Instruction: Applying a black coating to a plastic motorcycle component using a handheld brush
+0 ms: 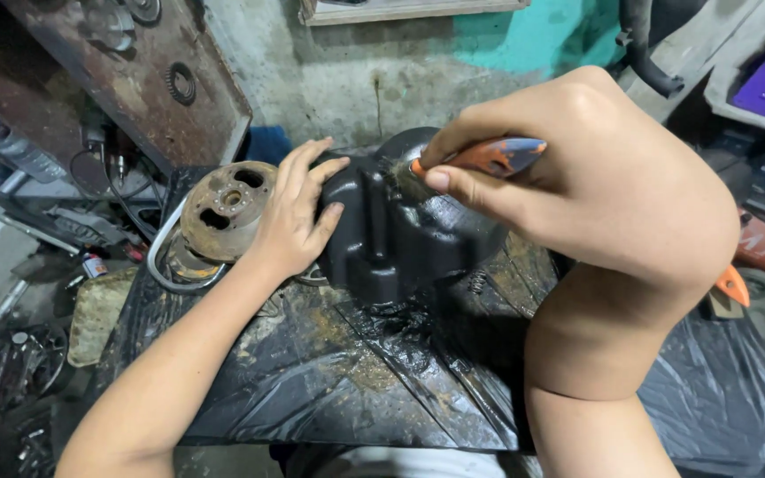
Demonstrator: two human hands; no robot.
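Greasy workshop, black plastic sheet (pixel 382 389) spread over a bench against a stained concrete wall (pixel 356 80). Black engine cover (pixel 400 235) sits on the sheet, centre of view, wet and shiny. Left hand (pixel 298 217) lies flat on the cover's left side, fingers spread, pressing it down. Right hand (pixel 595 186) pinches a brush with an orange mottled handle (pixel 493 157) between thumb and fingers, bristles touching the cover's top. Rusty round flywheel (pixel 225 208) just beside the left hand, touching the cover's left edge. Rusty metal plate (pixel 135 80) leans upper left, clutter of tools (pixel 55 230) below it
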